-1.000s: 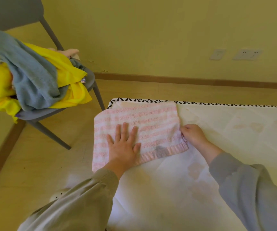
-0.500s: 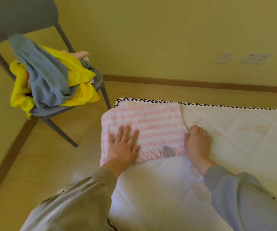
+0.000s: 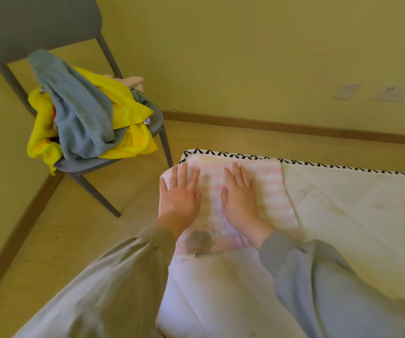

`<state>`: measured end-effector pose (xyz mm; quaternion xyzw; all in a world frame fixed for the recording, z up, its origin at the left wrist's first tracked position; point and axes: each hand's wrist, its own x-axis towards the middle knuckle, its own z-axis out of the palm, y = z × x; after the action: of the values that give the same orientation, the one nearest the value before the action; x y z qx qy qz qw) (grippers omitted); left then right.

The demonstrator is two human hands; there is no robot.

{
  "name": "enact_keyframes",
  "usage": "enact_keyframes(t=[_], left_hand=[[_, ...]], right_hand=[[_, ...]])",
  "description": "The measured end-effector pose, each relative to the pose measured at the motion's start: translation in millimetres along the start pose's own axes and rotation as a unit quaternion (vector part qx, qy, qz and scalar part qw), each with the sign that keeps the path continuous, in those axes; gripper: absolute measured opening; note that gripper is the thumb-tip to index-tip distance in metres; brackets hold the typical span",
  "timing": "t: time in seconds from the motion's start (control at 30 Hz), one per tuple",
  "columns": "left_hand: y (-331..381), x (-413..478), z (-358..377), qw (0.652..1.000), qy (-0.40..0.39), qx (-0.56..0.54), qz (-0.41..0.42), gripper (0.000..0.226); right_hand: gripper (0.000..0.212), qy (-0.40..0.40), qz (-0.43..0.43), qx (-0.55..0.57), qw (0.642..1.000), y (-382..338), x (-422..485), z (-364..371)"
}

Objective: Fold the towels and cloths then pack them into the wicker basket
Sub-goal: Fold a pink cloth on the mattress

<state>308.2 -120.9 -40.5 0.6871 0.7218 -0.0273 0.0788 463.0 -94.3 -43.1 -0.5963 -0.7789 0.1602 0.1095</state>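
Note:
A pink-and-white striped towel (image 3: 273, 191) lies folded flat on the near left corner of the white mattress (image 3: 357, 211). My left hand (image 3: 180, 196) presses flat on the towel's left part, fingers straight. Beside it, my right hand (image 3: 240, 198) lies flat on the towel's middle, fingers spread. A dark grey mark (image 3: 197, 240) shows on the towel's near hem. No wicker basket is in view.
A grey chair (image 3: 87, 164) stands on the wooden floor to the left, heaped with a grey-blue towel (image 3: 82, 113), a yellow cloth (image 3: 128, 111) and a pale pink cloth (image 3: 130, 81). The yellow wall with two sockets (image 3: 391, 92) runs behind the mattress.
My right hand moved from the towel's right edge onto its middle and now lies flat. My left hand slid up and left on the towel. The view shifted closer.

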Motion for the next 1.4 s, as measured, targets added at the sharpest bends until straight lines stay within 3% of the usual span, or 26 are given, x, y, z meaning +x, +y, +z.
enact_keyframes(t=[0.17,0.27,0.7,0.93,1.13,1.4], left_hand=[[-4.1,15.5,7.3,0.998,-0.060,-0.011,0.031,0.056],[-10.6,10.9,20.8,0.997,-0.062,-0.028,0.023,0.059],[-8.9,7.0,25.4,0.999,-0.035,-0.038,0.000,0.059],[-8.5,6.2,25.7,0.998,-0.055,-0.017,-0.004,0.059],[-7.7,7.4,25.0,0.998,-0.067,0.001,0.000,0.060],[-8.1,11.3,16.1,0.993,-0.111,0.031,0.002,0.060]], right_hand=[[0.057,-0.071,-0.053,-0.098,0.991,20.1,23.9,7.7],[0.062,-0.071,-0.059,-0.138,0.986,41.2,20.6,11.9],[0.057,-0.053,0.087,-0.141,0.985,78.6,40.5,-4.8],[0.061,0.039,0.270,0.038,0.961,106.7,61.9,-25.5],[0.046,0.080,0.290,0.094,0.949,108.6,68.8,-25.1],[0.010,0.121,0.270,0.224,0.929,87.4,67.6,-37.5]])
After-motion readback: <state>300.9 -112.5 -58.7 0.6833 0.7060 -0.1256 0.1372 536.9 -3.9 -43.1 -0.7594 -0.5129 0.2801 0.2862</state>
